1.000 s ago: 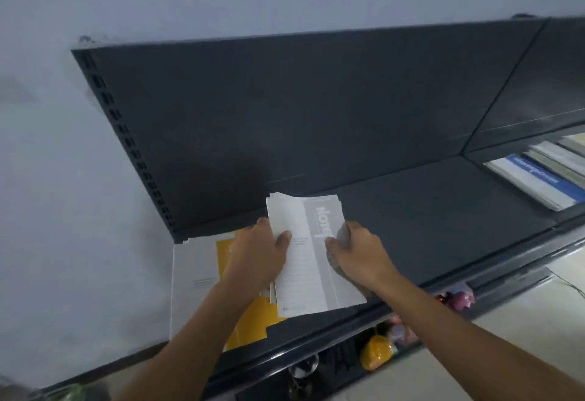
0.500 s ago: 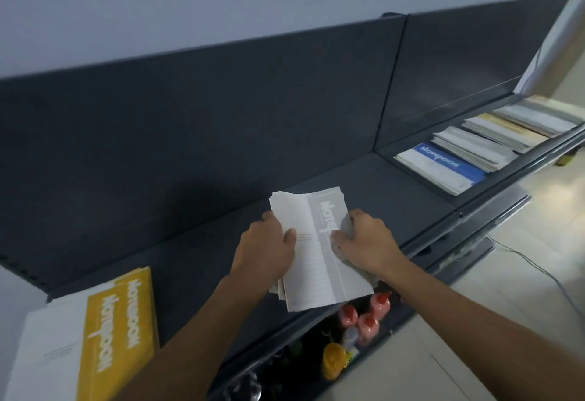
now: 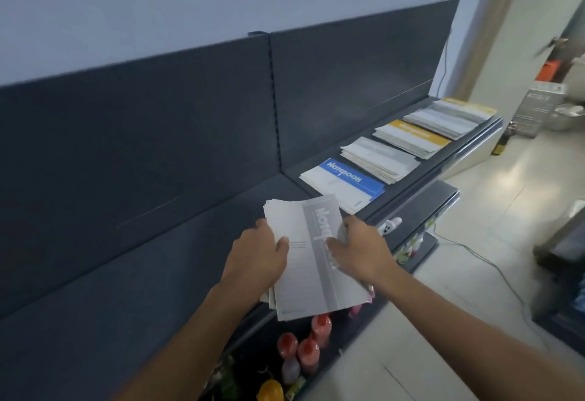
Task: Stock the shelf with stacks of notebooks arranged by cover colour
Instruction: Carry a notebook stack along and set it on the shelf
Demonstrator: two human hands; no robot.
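I hold a stack of grey-striped notebooks [image 3: 311, 261] above the front edge of the dark shelf [image 3: 164, 274]. My left hand [image 3: 258, 255] grips its left side, thumb on the cover. My right hand [image 3: 361, 250] grips its right side over the grey band. Further right on the shelf lie a blue-striped stack [image 3: 343, 185], a grey stack [image 3: 378, 157], a yellow-striped stack [image 3: 411, 138] and another pile [image 3: 449, 116] with yellow showing at its far end.
Below the shelf stand small red-capped bottles [image 3: 304, 350] and a yellow one [image 3: 270, 391]. A cable [image 3: 493, 271] runs across the pale floor at the right. Boxes and a metal pot [image 3: 566, 116] sit by the doorway far right.
My view has swung to the right along the shelf. The grey stack has travelled with both hands, away from the yellow stack at the left end, towards the stacks on the right section.
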